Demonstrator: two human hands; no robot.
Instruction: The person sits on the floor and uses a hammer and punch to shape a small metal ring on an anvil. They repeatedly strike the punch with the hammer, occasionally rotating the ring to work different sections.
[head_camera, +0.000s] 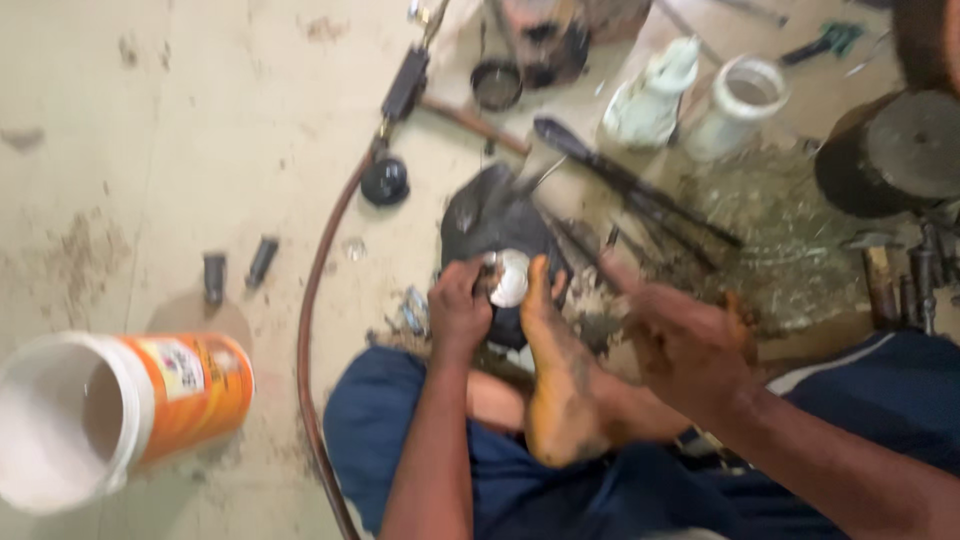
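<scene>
I sit on the floor with one bare foot (556, 370) drawn up in front of me. My left hand (458, 308) is closed around a small shiny round metal part (508, 277), which rests against a black rounded object (492, 225) on the floor by my toes. My right hand (686, 342) is blurred, fingers curled, and hovers to the right of the foot. A thin dark rod-like thing (618, 275) seems to run from it toward the metal part, but the blur hides the grip.
An orange and white plastic tub (110, 410) lies on its side at the lower left. A brown hose (312, 330) curves across the floor. Long dark tools (630, 190), white containers (738, 105), a black round block (890, 150) and small black parts (238, 270) lie around.
</scene>
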